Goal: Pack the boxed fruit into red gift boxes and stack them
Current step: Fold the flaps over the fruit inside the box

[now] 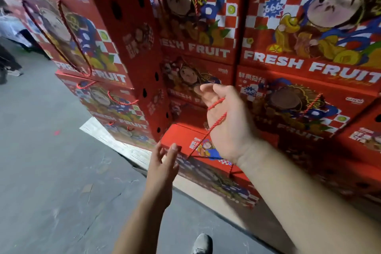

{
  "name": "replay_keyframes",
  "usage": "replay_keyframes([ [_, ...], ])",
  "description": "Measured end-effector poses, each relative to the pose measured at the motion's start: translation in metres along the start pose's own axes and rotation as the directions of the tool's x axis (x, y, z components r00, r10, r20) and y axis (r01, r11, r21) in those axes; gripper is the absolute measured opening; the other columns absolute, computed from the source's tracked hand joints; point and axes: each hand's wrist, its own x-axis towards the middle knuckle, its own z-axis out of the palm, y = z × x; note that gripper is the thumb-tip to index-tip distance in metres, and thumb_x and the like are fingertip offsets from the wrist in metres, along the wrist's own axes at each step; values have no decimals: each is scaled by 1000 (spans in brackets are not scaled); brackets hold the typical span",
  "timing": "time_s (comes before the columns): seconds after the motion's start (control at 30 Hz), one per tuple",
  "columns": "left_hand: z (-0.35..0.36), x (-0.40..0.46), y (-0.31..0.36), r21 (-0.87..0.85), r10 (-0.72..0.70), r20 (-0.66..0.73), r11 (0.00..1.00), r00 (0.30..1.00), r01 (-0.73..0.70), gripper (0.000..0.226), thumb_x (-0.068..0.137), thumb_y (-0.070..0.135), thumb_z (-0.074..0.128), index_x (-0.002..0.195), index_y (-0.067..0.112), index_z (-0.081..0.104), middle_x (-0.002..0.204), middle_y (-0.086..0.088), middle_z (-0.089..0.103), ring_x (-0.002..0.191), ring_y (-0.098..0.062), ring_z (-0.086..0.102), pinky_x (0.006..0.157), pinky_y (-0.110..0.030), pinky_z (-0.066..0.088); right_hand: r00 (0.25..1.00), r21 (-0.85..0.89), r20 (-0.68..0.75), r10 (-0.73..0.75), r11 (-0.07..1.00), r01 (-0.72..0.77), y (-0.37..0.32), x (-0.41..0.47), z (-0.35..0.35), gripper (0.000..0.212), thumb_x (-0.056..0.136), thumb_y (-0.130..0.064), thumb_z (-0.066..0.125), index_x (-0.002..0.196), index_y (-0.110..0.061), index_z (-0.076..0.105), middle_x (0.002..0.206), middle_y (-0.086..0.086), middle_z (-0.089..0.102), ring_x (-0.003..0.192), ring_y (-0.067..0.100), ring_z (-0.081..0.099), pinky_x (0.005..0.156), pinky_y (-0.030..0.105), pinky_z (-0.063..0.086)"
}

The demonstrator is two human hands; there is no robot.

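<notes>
**At the stacked red boxes**

Against the stack of gift boxes point(305, 33), the right hand point(224, 121) hooks a red cord handle point(216, 117) over loosely bent fingers. At seven o'clock from it, the left hand point(162, 163) hovers, fingers relaxed, near the lowest box point(185, 140).

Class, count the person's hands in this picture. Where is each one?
2. The left hand is at low centre, fingers straight, beside the lowest red gift box. The right hand is just above it, fingers curled round a red cord handle. None look hidden.
</notes>
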Motion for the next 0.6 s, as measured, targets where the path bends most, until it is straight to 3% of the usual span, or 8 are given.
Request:
replay_keyframes([
  [0.1, -11, 49, 9, 38, -41, -93, 998, 995, 45, 72, 92, 53, 73, 152, 25, 44, 146, -1, 57, 133, -15, 57, 114, -46, 47, 990, -207, -30, 136, 968, -139, 19, 15, 2, 55, 84, -60, 64, 129, -29, 67, 140, -7, 64, 134, 9, 55, 119, 39, 33],
  [0.17, -12, 66, 9, 13, -185, -36, 982, 982, 186, 49, 98, 46, 69, 140, 27, 49, 118, -2, 61, 102, -16, 66, 86, -33, 57, 915, -377, -33, 403, 843, -384, 27, 14, -13, 98, 75, -84, 60, 158, -36, 36, 163, -13, 34, 150, 9, 33, 127, 44, 15],
  [0.2, -11, 69, 7, -2, -253, 22, 967, 967, 253, 51, 99, 48, 69, 141, 26, 49, 113, -2, 62, 93, -17, 68, 77, -31, 60, 857, -518, -92, 507, 710, -476, 30, 12, -23, 106, 74, -86, 60, 161, -33, 29, 165, -13, 30, 151, 10, 31, 127, 43, 16],
  [0.27, -5, 69, 0, -4, -363, 117, 930, 924, 366, 75, 97, 53, 70, 156, 22, 37, 126, -6, 63, 96, -24, 75, 82, -36, 63, 804, -748, -194, 563, 445, -492, 35, -1, -57, 88, 87, -71, 63, 157, -23, 39, 152, -4, 52, 136, 14, 52, 118, 33, 36],
  [0.3, 1, 64, -5, -11, -400, 116, 915, 909, 404, 80, 96, 53, 71, 159, 21, 33, 133, -6, 61, 100, -28, 75, 88, -39, 62, 844, -772, -250, 474, 428, -469, 36, -6, -73, 71, 95, -56, 64, 152, -17, 46, 136, 1, 66, 120, 15, 64, 105, 25, 47],
  [0.4, 26, 31, -26, -77, -410, 59, 907, 910, 413, 35, 100, 42, 68, 124, 20, 59, 113, -4, 62, 96, -26, 72, 85, -37, 60, 859, -604, -504, 86, 676, -422, 39, -26, -105, 25, 101, -12, 59, 125, -7, 61, 93, 7, 72, 81, 19, 65, 67, 15, 49],
  [0.47, 46, 5, -36, -43, -355, 109, 932, 929, 361, 14, 102, 30, 64, 98, 17, 59, 91, -5, 62, 80, -22, 66, 77, -33, 59, 821, -607, -568, -51, 700, -376, 39, -40, -116, 16, 98, -6, 59, 111, -12, 67, 92, 7, 68, 84, 19, 61, 70, 20, 46],
  [0.6, 109, -29, -32, 92, -210, 472, 978, 856, 189, 16, 103, 18, 57, 93, 22, 70, 82, -6, 66, 76, -18, 65, 72, -29, 58, 821, -569, -570, -40, 740, -359, 30, -75, -142, 19, 100, -10, 59, 107, -24, 70, 101, 1, 73, 97, 17, 69, 88, 30, 54],
])
